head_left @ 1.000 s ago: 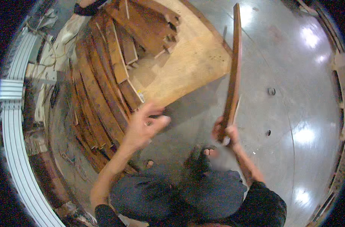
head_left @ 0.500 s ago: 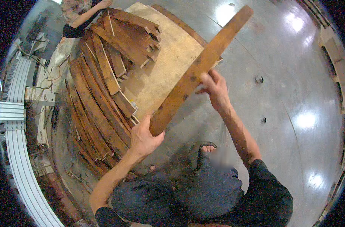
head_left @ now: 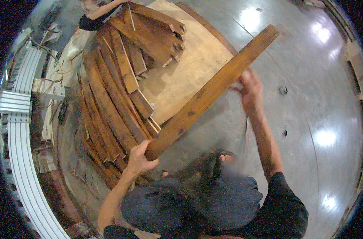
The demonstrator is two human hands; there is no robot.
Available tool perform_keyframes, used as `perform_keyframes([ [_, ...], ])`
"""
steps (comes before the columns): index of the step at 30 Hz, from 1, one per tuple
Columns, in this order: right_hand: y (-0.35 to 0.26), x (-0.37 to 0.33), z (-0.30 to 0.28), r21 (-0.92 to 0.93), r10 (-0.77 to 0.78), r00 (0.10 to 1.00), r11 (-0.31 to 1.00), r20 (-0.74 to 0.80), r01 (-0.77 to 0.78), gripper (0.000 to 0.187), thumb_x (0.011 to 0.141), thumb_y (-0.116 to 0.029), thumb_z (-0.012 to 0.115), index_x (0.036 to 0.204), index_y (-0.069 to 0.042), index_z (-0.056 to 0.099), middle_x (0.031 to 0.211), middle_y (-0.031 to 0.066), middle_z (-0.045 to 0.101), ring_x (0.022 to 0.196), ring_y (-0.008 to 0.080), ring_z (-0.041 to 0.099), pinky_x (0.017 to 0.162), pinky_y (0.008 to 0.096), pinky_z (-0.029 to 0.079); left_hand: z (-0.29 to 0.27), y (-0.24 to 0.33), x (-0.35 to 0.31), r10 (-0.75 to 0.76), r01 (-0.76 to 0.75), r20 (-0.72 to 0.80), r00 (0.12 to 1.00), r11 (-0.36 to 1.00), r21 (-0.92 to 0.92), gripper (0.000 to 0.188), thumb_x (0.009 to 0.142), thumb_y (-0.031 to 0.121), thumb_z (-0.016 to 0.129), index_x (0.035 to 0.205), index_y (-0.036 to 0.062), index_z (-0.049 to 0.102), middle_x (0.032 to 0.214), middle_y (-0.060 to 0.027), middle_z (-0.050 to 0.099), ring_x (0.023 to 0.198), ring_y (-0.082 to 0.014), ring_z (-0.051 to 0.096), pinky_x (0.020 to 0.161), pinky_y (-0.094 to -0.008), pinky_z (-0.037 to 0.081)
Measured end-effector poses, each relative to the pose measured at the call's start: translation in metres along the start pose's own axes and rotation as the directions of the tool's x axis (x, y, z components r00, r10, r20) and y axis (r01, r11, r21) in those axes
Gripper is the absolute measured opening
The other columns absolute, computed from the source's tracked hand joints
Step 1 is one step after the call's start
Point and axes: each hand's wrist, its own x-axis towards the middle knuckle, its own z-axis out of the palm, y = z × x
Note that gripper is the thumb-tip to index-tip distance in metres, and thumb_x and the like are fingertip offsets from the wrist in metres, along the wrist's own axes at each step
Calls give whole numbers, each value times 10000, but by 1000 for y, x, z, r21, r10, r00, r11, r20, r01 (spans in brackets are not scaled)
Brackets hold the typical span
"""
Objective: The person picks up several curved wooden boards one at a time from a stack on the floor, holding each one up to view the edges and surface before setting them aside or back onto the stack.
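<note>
Running down the far left, a pale ribbed metal beam (head_left: 20, 135) is curving past a pile of brown boards (head_left: 104, 107), over whose top another person's arm (head_left: 104, 9) is reaching. Beside the pile's lower end, the left hand (head_left: 140, 159) is pinching the near end of a long board (head_left: 210, 94), having been bare a second ago. The board is slanting up to the right, passing in front of a pale plywood sheet (head_left: 189, 59); its near end is now getting firm support, so the left hand is probably bearing more of the load. Farther right, the right hand (head_left: 251, 87), which was gripping the board alone, is blurring beside its lower edge; whether the fingers are holding or only brushing the wood, I cannot tell. Beyond it, the grey floor (head_left: 300, 167) is glaring in bright patches.
</note>
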Motion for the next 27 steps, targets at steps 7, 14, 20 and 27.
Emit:
perform_keyframes([
  [7, -29, 78, -51, -41, -226, 965, 974, -134, 223, 420, 985, -213, 591, 1339, 5, 536, 1086, 43, 665, 858, 118, 632, 740, 273, 521, 6, -13, -43, -73, 72, -61, 995, 997, -22, 478, 626, 160, 792, 1045, 9, 617, 878, -167, 689, 796, -338, 689, 716, -382, 538],
  [14, -36, 65, -53, 116, -190, 977, 973, -99, 201, 502, 982, -136, 577, 1432, 25, 425, 1125, 115, 660, 863, 170, 652, 722, 310, 552, 14, -28, -59, -13, 20, -33, 999, 976, 215, 509, 605, 165, 788, 1048, -12, 611, 881, -170, 689, 781, -315, 688, 733, -363, 531],
  [20, -48, 90, -82, -51, -286, 937, 958, -199, 281, 388, 930, -113, 649, 1292, 10, 580, 1084, 127, 684, 864, 205, 678, 647, 332, 586, 12, -37, -70, -147, 147, 2, 989, 989, -20, 507, 614, 168, 778, 1054, -17, 611, 876, -176, 684, 775, -302, 682, 741, -357, 532],
  [27, -51, 105, -77, -161, -443, 770, 894, -458, 419, 277, 909, -139, 695, 1117, 42, 683, 973, 105, 706, 791, 169, 672, 649, 305, 579, 12, 6, -60, -78, 79, 14, 997, 991, -111, 504, 630, 163, 783, 1066, -21, 610, 901, -183, 687, 825, -262, 702, 753, -343, 529],
])
